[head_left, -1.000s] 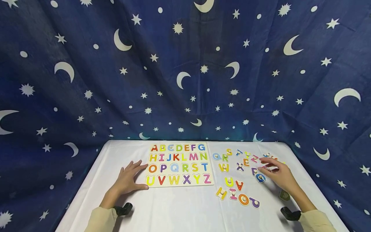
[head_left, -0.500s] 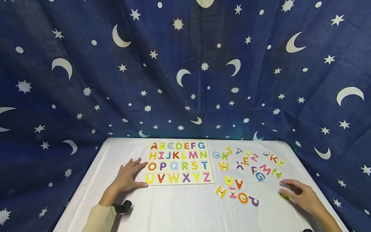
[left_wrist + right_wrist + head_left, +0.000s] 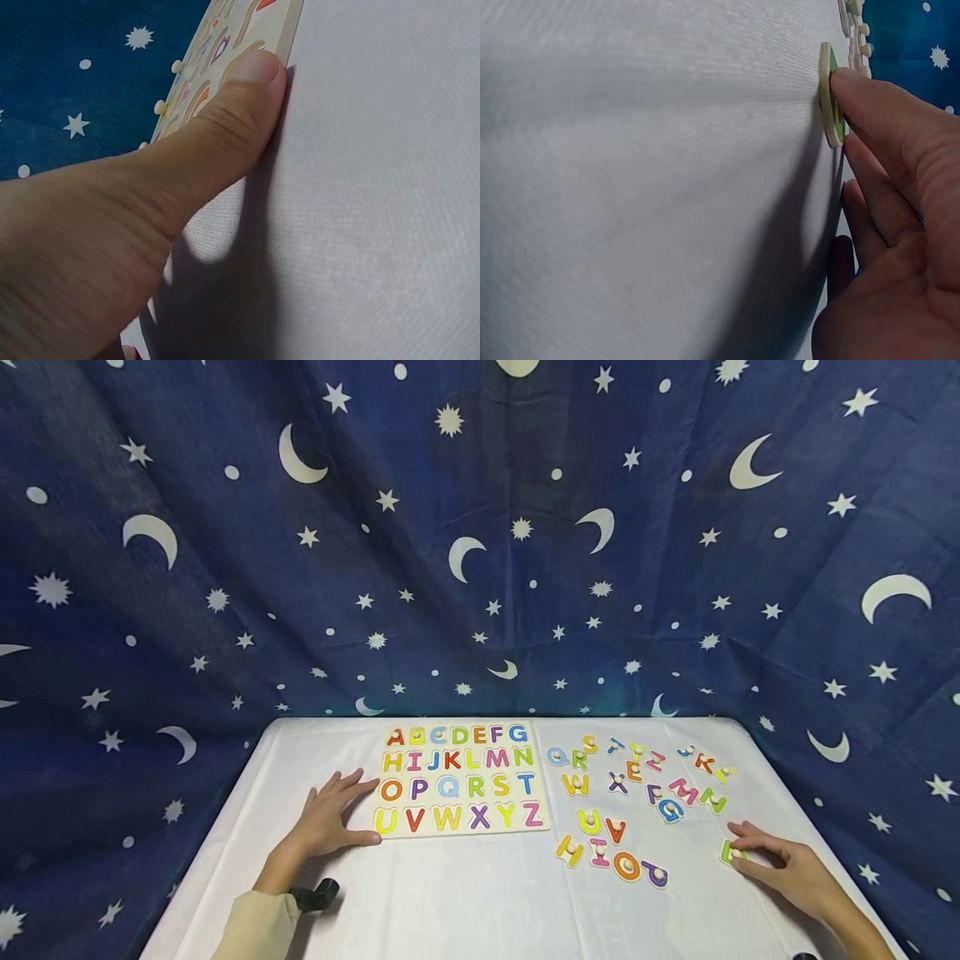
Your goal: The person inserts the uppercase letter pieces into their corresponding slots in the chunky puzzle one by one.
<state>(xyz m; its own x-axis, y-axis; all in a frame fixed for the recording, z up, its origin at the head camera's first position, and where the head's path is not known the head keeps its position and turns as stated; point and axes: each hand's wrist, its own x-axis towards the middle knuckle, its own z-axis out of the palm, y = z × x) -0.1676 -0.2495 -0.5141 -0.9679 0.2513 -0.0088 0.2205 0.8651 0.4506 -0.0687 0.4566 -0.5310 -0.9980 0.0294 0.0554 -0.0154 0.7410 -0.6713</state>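
Note:
My left hand [image 3: 330,817] lies spread at the left side of a wooden alphabet board [image 3: 465,836], fingertips along its edge. In the left wrist view the thumb [image 3: 225,112] reaches across the board's near corner. Out to the right, my right hand [image 3: 787,864] pinches a green letter puzzle piece [image 3: 726,852] between thumb and fingers, partly covering it. Its pale wooden edge and green face show in the right wrist view, where the piece [image 3: 826,97] stands tilted. Knobbed letters A [image 3: 394,737], B [image 3: 417,736] and C [image 3: 439,734] sit in the board's top row.
Several loose knobbed letters lie between board and right hand, among them a yellow W [image 3: 575,786], a blue G [image 3: 670,811], an orange O [image 3: 627,866] and a purple P [image 3: 655,874]. Behind the white table [image 3: 465,910] hangs a blue star-and-moon curtain [image 3: 420,568].
My right hand has moved from above the upper loose letters toward the near right and taken hold of the green letter piece. My left hand has stayed at the board.

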